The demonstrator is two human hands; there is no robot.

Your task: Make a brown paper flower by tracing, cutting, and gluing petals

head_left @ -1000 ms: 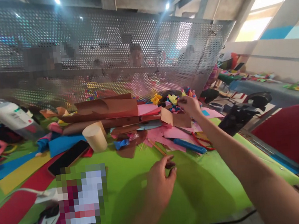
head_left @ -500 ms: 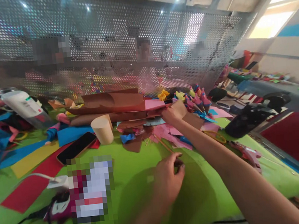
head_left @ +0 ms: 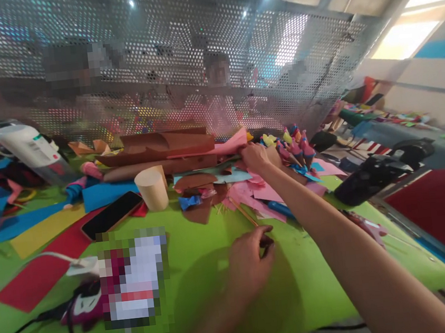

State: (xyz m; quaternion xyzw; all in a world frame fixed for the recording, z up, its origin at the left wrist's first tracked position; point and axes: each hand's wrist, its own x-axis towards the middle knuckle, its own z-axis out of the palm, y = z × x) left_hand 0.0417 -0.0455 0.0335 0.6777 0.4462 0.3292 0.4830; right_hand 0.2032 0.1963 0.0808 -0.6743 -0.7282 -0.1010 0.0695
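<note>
My right hand (head_left: 255, 157) reaches across to the paper pile at the back of the green table, fingers closed on the edge of a pink paper sheet (head_left: 233, 143). The sheet's right end is raised and bent above the brown paper (head_left: 152, 146). My left hand (head_left: 250, 259) rests nearer to me over the table, loosely curled, with a gap between thumb and forefinger. I see nothing held there. A thin wooden stick (head_left: 244, 212) lies just beyond its forefinger; the hand hides the stick's near end.
A tan roll (head_left: 152, 190), a dark phone (head_left: 112, 215) and a blurred-out lit device (head_left: 139, 281) stand or lie to the left. Paper cone flowers (head_left: 296, 148) are behind my right forearm, and a black bottle (head_left: 361, 178) lies rightward. Perforated metal screen (head_left: 179, 59) closes the back.
My right hand has taken hold of the pink sheet and lifted its right end, which lay flat before. The left hand has stayed nearly still. The view has shifted slightly.
</note>
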